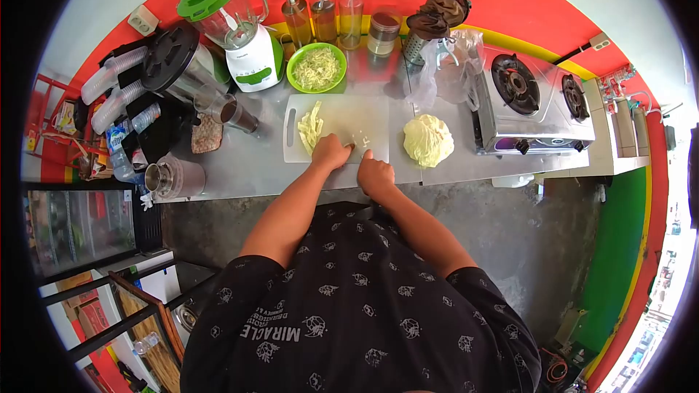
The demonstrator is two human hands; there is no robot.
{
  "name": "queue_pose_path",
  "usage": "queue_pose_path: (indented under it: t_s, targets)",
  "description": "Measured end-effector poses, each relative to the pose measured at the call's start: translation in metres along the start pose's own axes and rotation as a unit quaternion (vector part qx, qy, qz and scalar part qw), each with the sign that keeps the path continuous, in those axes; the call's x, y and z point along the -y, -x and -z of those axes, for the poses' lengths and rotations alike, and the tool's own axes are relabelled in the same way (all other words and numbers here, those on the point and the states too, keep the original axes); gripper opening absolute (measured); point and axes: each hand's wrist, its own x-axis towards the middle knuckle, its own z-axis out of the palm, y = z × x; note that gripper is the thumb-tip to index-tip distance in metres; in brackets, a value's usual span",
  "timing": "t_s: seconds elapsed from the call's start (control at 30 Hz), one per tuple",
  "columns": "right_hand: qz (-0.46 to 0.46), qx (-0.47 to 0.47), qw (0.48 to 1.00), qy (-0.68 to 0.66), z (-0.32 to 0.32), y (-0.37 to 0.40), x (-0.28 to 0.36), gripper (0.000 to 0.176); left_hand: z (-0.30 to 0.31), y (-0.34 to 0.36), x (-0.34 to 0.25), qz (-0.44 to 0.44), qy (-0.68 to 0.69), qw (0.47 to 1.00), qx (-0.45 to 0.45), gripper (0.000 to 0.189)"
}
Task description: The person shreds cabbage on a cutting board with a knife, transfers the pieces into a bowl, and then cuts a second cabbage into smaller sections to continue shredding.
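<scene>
A white cutting board (338,113) lies on the metal counter in front of me. Pale cabbage strips (309,129) are piled on its left part, and small cabbage bits (360,138) lie right of the middle. My left hand (333,153) rests at the board's near edge, close to the strips, with fingers curled; a small dark spot shows by its fingertips. Just right of it, my right hand (376,176) is closed at the board's near edge, thumb side forward. What either hand grips is hidden. A cabbage head (428,141) sits right of the board.
Behind the board stands a green bowl (316,68) of shredded cabbage. A blender (251,54), pump bottles (320,14) and a jar (384,33) line the back. Plastic bags (459,65) and a gas stove (531,105) are at right. A cylindrical container (175,178) stands near the left edge.
</scene>
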Motion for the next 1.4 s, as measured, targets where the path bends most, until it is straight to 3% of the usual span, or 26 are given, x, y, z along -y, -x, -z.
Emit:
queue_pose_path:
  t_s: [0.07,0.17,0.23,0.43,0.5,0.67,0.87,1.0,1.23,1.4]
  targets:
    - [0.005,-0.003,1.000,0.007,0.001,-0.006,0.001,0.028,-0.010,-0.008,0.010,-0.009,-0.019,0.999,-0.027,0.044]
    - [0.015,0.002,1.000,0.016,0.007,-0.004,0.003,0.029,0.014,0.008,-0.005,0.002,0.029,0.998,0.050,0.043]
    - [-0.014,0.042,0.999,0.009,0.008,0.001,0.006,0.030,0.015,0.012,-0.008,0.018,0.028,0.998,0.044,0.043]
    - [-0.008,0.021,1.000,-0.007,0.000,-0.018,0.010,0.035,-0.009,-0.007,0.013,-0.041,-0.019,0.999,-0.019,0.046]
    - [0.000,0.032,0.999,0.010,0.002,-0.017,0.011,0.037,-0.011,-0.011,0.019,-0.037,0.075,0.996,0.030,0.052]
    - [0.006,0.071,0.996,0.048,0.025,-0.001,0.016,0.042,0.004,-0.001,0.013,-0.034,0.088,0.992,0.086,0.045]
    - [-0.003,0.071,0.997,0.026,0.011,0.001,0.014,0.044,-0.001,0.002,0.015,-0.051,0.070,0.996,0.022,0.044]
    - [-0.007,0.053,0.998,0.030,0.018,-0.006,0.019,0.045,0.004,0.006,0.011,-0.023,0.077,0.995,0.061,0.039]
    - [-0.008,0.085,0.993,0.080,0.041,0.006,0.025,0.049,0.004,0.005,0.011,-0.042,0.070,0.996,0.027,0.043]
    - [-0.032,0.057,0.997,0.039,0.016,0.002,0.021,0.049,0.005,0.004,0.011,-0.024,0.063,0.997,0.048,0.034]
